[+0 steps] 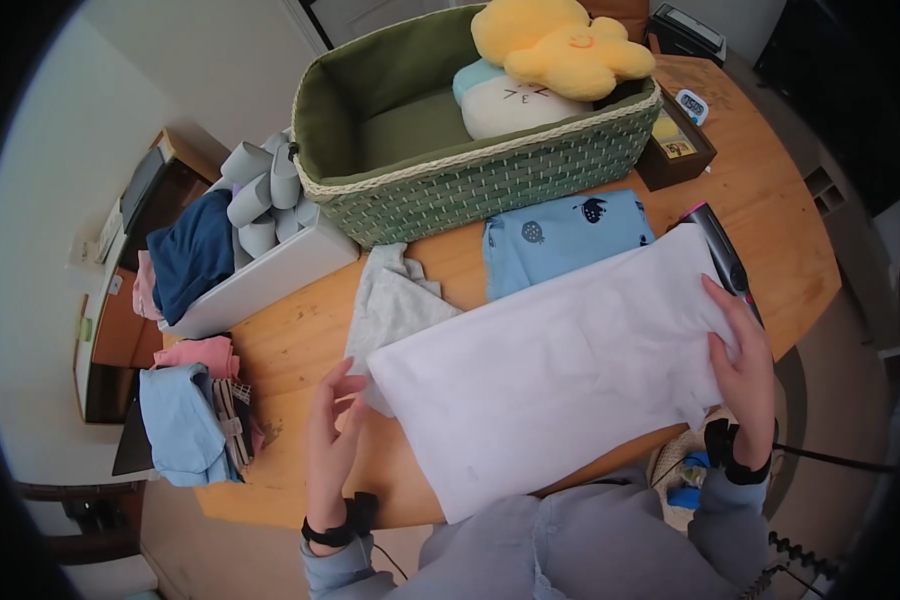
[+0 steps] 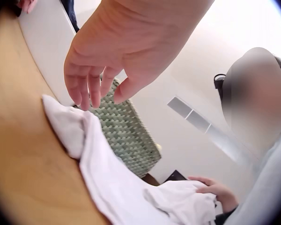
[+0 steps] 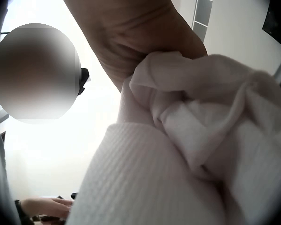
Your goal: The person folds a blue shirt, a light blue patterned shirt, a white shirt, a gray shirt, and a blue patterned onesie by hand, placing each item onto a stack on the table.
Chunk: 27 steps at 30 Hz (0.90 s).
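Note:
A white cloth lies across the table in a long folded shape, its near edge hanging toward the person's lap. The right hand grips its right end; in the right wrist view the bunched fabric hides the fingers. Just off the cloth's left edge, the left hand is raised with relaxed, slightly bent fingers and holds nothing. The left wrist view shows this hand above the cloth. A light grey garment lies partly under the white cloth's left corner, and a blue patterned cloth lies behind it.
A green woven basket with plush toys stands at the back. Left of it is a white bin with grey rolls and dark blue fabric. Folded clothes are stacked at the left edge. A dark handheld device lies at right.

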Tool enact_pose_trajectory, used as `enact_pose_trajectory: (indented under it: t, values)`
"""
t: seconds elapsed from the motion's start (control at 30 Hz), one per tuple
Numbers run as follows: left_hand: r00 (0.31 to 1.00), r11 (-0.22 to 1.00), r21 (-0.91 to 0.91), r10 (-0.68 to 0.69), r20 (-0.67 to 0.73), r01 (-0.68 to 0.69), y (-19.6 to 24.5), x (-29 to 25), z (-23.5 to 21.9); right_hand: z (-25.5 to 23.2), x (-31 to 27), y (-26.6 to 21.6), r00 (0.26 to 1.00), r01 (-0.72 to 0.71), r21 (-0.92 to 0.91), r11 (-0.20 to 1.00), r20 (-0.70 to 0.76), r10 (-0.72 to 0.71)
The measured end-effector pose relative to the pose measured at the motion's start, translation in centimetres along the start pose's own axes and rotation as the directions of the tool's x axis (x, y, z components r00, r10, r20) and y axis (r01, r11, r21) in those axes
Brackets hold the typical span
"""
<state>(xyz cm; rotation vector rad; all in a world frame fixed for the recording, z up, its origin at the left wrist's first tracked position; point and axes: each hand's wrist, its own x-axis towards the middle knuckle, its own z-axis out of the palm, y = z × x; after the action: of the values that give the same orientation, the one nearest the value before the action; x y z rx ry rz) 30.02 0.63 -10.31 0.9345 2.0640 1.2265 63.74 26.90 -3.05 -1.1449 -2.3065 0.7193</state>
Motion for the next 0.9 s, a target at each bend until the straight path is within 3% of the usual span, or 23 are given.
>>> enact_pose_trajectory:
  t: [0.03,0.07,0.1,0.13,0.17,0.2,0.27,0.3,0.37,0.4,0.43,0.5,0.53,0.6,0.63,0.67,0.7,0.73,0.77,0.8,0.83,0.9]
  values:
    - [0.998,1.0,-0.019,0.016,0.057,-0.015,0.9,-0.4,0.5,-0.3,-0.2,-1.3,1.0,-0.003,-0.003,1.0,-0.004,0.003]
    - [0.978,0.974,-0.2,-0.061,0.201,0.102,2.8,-0.9,1.3,-0.4,-0.5,-2.5,0.998,0.054,0.016,0.998,0.021,-0.054]
    - [0.977,0.975,-0.2,-0.06,0.202,0.101,3.9,-1.1,2.2,-0.4,-0.7,-4.0,0.992,0.112,0.037,0.993,0.046,-0.114]
    - [0.917,0.91,-0.386,0.017,0.397,0.15,4.7,-1.2,3.1,-0.3,-1.1,-5.7,0.983,0.115,0.052,0.992,0.138,-0.122]
    - [0.821,0.809,-0.539,0.132,0.555,0.234,5.2,-1.4,3.9,0.7,-1.4,-6.5,0.946,0.254,0.12,0.96,0.175,-0.272]
    - [0.822,0.811,-0.538,0.132,0.554,0.232,5.3,-1.7,4.9,1.9,-1.8,-7.1,0.887,0.382,0.193,0.904,0.199,-0.417]
    - [0.833,0.638,-0.711,0.192,0.519,0.295,4.4,-2.2,6.3,4.5,-2.1,-8.8,0.746,0.401,0.521,0.753,0.292,-0.599]
    - [0.832,0.64,-0.709,0.192,0.521,0.296,3.5,-2.4,6.3,4.9,-1.9,-9.4,0.658,0.373,0.56,0.74,0.403,-0.637]
    - [0.903,0.609,-0.707,-0.039,0.427,0.36,1.3,-2.9,6.1,6.1,-2.2,-9.3,0.65,0.408,0.554,0.726,0.383,-0.657]
    - [0.904,0.503,-0.759,-0.133,0.407,0.415,0.7,-3.0,6.1,6.1,-2.2,-9.1,0.65,0.383,0.501,0.776,0.451,-0.612]
    - [0.905,0.503,-0.759,-0.135,0.404,0.414,0.2,-2.8,6.2,6.1,-2.2,-8.9,0.645,0.359,0.444,0.821,0.517,-0.562]
    - [0.913,0.755,-0.518,-0.289,0.289,0.403,-0.2,-2.4,6.8,6.8,-2.4,-7.7,0.661,0.367,0.424,0.828,0.508,-0.552]
    - [0.913,0.753,-0.519,-0.292,0.287,0.404,-0.5,-2.5,7.0,7.1,-2.5,-7.1,0.679,0.373,0.399,0.837,0.497,-0.54]
    - [0.961,0.822,-0.5,-0.258,0.103,0.275,-0.8,-2.6,7.4,7.4,-2.8,-6.1,0.701,0.36,0.332,0.872,0.521,-0.488]
    - [0.96,0.821,-0.5,-0.259,0.104,0.276,-0.8,-2.7,7.3,7.6,-2.9,-5.5,0.723,0.346,0.261,0.901,0.538,-0.433]
    - [0.979,0.877,-0.443,-0.204,0.006,0.185,-0.8,-2.8,7.2,7.8,-3.1,-4.9,0.724,0.345,0.26,0.902,0.538,-0.432]
    - [0.986,0.922,-0.375,-0.139,-0.089,0.097,-0.7,-2.8,7.0,8.2,-3.3,-4.3,0.758,0.336,0.172,0.926,0.535,-0.374]
    - [0.986,0.922,-0.375,-0.14,-0.089,0.097,-0.4,-2.6,6.5,8.4,-3.5,-3.9,0.79,0.323,0.083,0.943,0.525,-0.317]
    - [0.991,0.993,-0.091,-0.081,-0.111,0.071,0.3,-2.1,5.8,8.5,-3.7,-3.5,0.788,0.324,0.086,0.942,0.526,-0.319]
    - [0.993,0.979,0.202,-0.018,-0.118,0.042,0.7,-1.9,5.2,8.5,-3.8,-3.3,0.794,0.299,0.044,0.953,0.543,-0.274]
    - [0.992,0.978,0.204,-0.018,-0.123,0.043,0.7,-1.9,4.9,8.6,-3.8,-3.0,0.8,0.274,0.001,0.962,0.555,-0.229]
    - [0.968,0.924,0.332,-0.123,-0.218,0.192,0.8,-2.1,4.5,9.0,-4.0,-2.6,0.797,0.225,-0.04,0.974,0.583,-0.16]
